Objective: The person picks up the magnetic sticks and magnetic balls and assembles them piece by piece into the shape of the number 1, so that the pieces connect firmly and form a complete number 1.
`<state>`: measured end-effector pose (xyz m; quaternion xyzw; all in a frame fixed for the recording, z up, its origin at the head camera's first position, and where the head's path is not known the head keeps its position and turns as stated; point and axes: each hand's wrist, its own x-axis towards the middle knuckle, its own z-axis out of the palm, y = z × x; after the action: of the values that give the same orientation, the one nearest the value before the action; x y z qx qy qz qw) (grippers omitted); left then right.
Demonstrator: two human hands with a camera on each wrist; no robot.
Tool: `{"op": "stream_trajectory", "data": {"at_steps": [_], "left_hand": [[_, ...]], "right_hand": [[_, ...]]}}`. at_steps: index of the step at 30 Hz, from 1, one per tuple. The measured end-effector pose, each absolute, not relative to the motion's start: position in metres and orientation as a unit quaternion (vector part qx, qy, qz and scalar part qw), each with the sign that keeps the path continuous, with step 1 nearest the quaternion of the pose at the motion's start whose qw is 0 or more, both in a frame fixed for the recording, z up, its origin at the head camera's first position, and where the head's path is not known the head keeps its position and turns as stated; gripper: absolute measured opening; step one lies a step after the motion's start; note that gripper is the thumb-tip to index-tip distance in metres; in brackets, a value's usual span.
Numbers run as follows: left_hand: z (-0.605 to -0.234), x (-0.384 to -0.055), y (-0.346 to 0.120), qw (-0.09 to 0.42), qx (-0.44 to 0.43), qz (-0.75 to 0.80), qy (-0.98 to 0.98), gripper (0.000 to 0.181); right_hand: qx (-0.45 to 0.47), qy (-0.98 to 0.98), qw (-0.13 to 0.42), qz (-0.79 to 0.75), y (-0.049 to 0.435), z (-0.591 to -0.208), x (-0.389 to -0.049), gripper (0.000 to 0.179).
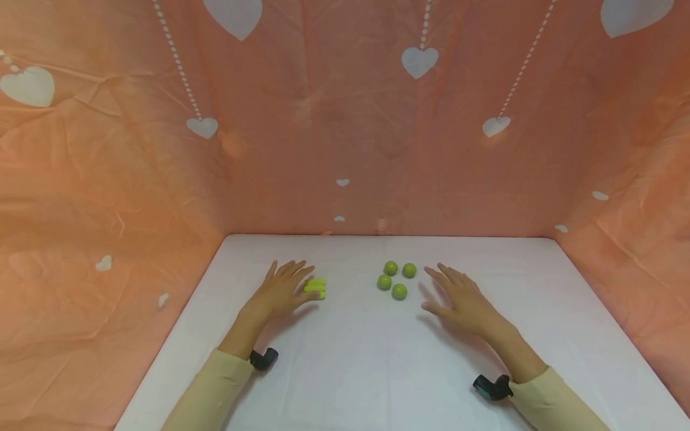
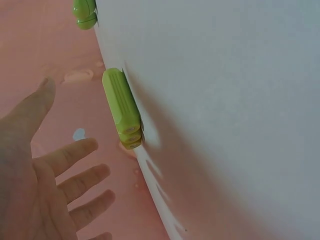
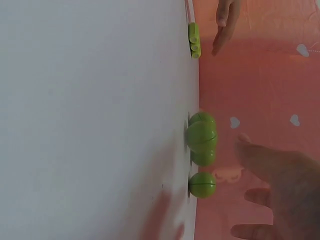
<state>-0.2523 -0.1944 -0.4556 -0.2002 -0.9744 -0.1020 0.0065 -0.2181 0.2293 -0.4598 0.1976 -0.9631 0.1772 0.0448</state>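
My left hand point(image 1: 279, 294) hovers over the left part of the white table with its fingers spread and nothing in them. Right beside its thumb and fingertips lie three short lime-green bars point(image 1: 315, 282), side by side; the left wrist view shows a grooved face on the nearest bar point(image 2: 120, 100). Several shiny green balls point(image 1: 399, 291) sit in a loose cluster right of the middle, and a thin seam line runs round one ball point(image 3: 202, 185). Just to the right of the cluster is my right hand point(image 1: 458, 300), fingers extended and apart, holding nothing.
The table point(image 1: 345, 371) is covered in white, with dark edges. Orange-pink fabric point(image 1: 323, 131) printed with pale hearts hangs behind it and along both sides. Each wrist wears a black camera, one by the left sleeve point(image 1: 264, 358) and one by the right point(image 1: 492, 388).
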Motion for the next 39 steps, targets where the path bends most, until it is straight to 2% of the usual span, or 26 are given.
{"op": "stream_trajectory", "data": {"at_steps": [6, 28, 39], "left_hand": [[-0.455, -0.260, -0.195, 0.008, -0.211, -0.105, -0.972, 0.068], [-0.462, -0.283, -0.198, -0.042, -0.226, -0.166, -0.959, 0.047], [-0.462, -0.287, -0.194, -0.062, -0.195, -0.179, -0.962, 0.035]], "right_hand": [[0.187, -0.962, 0.027, 0.195, 0.221, -0.462, -0.220, 0.079], [0.181, -0.939, -0.023, 0.291, 0.200, -0.472, -0.232, 0.065], [0.181, -0.926, -0.009, 0.332, 0.189, -0.473, -0.238, 0.051]]}}
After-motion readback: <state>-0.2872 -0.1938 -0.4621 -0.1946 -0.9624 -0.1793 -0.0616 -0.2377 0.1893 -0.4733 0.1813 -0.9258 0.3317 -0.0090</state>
